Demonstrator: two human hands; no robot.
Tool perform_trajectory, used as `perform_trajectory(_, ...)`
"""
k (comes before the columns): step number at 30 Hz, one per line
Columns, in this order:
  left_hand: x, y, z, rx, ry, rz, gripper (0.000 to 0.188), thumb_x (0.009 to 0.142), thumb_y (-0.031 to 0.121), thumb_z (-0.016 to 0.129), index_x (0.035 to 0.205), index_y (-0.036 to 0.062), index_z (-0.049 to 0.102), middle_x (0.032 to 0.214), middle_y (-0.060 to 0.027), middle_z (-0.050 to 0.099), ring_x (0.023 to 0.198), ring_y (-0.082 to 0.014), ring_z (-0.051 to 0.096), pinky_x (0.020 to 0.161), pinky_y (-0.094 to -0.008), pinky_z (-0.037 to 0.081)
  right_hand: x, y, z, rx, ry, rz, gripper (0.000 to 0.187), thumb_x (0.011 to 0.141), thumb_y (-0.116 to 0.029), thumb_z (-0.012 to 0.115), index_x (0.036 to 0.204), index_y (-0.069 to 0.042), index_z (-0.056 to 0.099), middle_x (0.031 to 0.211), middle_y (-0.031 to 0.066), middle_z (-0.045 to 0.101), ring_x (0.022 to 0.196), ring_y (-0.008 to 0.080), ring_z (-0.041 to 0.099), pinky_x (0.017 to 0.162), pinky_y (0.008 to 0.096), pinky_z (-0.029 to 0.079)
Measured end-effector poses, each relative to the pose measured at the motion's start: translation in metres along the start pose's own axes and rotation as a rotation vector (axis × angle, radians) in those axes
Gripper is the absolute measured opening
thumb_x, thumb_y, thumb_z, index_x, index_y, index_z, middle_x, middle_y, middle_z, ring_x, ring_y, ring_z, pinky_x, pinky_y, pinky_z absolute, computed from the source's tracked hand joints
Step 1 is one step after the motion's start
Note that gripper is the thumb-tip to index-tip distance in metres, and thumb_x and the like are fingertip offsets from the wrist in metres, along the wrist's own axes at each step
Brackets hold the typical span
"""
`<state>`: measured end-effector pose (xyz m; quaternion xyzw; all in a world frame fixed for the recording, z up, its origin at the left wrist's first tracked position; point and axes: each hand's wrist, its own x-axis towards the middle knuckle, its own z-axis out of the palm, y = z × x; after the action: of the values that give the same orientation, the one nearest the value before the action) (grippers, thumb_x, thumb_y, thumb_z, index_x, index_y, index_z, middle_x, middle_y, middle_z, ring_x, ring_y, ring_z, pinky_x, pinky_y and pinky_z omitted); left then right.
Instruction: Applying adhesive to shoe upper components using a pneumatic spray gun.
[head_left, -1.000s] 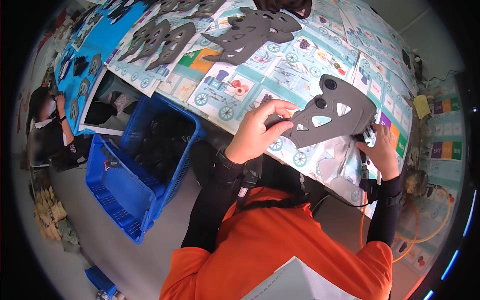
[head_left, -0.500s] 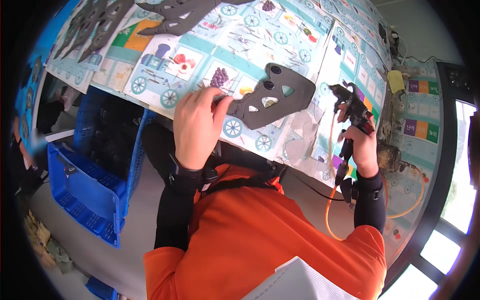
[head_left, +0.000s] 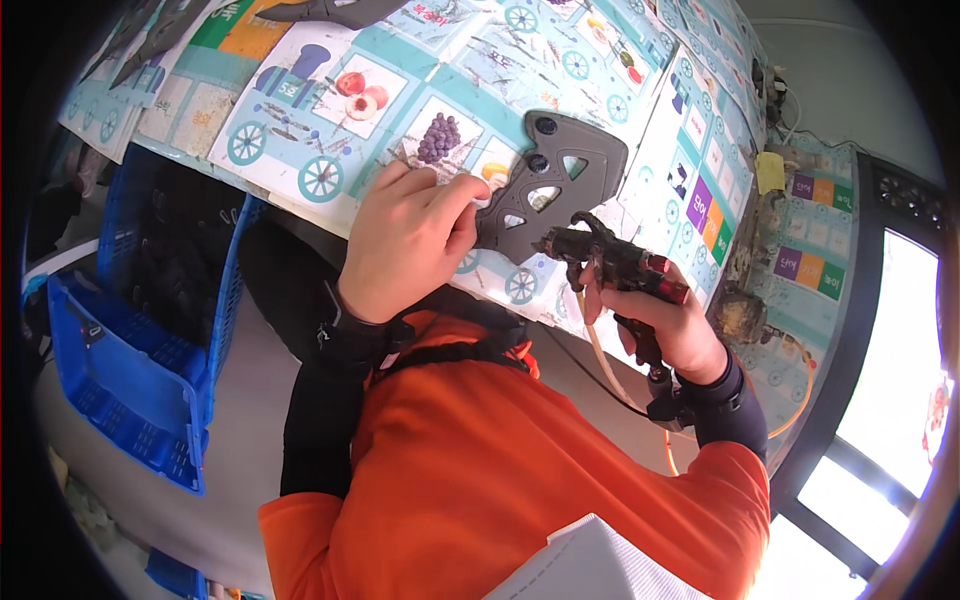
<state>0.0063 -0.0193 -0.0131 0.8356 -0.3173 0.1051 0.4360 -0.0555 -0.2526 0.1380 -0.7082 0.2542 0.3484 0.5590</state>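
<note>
The panel [head_left: 577,190] is left of the spray gun [head_left: 612,258].

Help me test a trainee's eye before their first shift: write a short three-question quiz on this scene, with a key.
1. Short answer: Which hand holds the black tool with the red end?
2. True or false: The blue crate sits lower than the top of the paper-covered table.
3. Multiple choice: What does the face of the dark grey part show?
A) A plain, unbroken surface
B) Several cut-out openings
C) Orange stripes

Key:
1. The right hand.
2. True.
3. B.
</note>
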Motion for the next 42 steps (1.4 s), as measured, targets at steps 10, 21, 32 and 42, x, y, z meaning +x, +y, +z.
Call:
perform_trajectory(10,-0.001,-0.002,0.001,-0.006,0.045,0.011,0.019,0.078,0.001,0.07,0.092,0.0098,0.06,0.065,-0.0022,0.06,0.067,-0.0212,0.057,0.07,-0.0356,0.041,0.01,0.005,0.013,-0.021,-0.01,0.035,0.023,0.086,-0.007,0.063,0.109,-0.002,0.065,0.081,0.0007,0.066,0.05,0.0044,0.051,0.043,0.0194,0.037)
perform_trajectory(21,-0.001,-0.002,0.002,-0.022,0.02,0.009,0.019,0.077,-0.002,0.068,0.091,0.0097,0.063,0.065,-0.0026,0.057,0.066,-0.0223,0.057,0.069,-0.0362,0.042,0.011,0.008,0.013,-0.009,-0.048,0.025,0.02,0.087,-0.003,0.06,0.107,-0.003,0.061,0.076,0.0009,0.061,0.048,0.0037,0.047,0.044,0.0194,0.033)
perform_trajectory(32,-0.001,-0.002,0.003,-0.002,0.036,0.005,0.019,0.076,-0.002,0.068,0.09,0.0098,0.064,0.065,-0.0025,0.059,0.066,-0.0221,0.058,0.069,-0.0363,0.041,0.01,0.013,0.009,-0.012,0.014,0.045,0.016,0.089,-0.005,0.058,0.104,-0.001,0.061,0.07,0.0015,0.058,0.047,0.0046,0.045,0.043,0.0214,0.032)
perform_trajectory(42,0.001,0.0,0.003,0.014,0.008,0.024,0.019,0.076,-0.001,0.067,0.091,0.0093,0.061,0.065,-0.0021,0.059,0.065,-0.0219,0.057,0.07,-0.0358,0.042,0.009,0.021,-0.007,0.06,0.057,-0.05,0.019,0.084,-0.004,0.059,0.103,-0.001,0.062,0.066,0.0011,0.057,0.045,0.0063,0.045,0.041,0.0229,0.03)
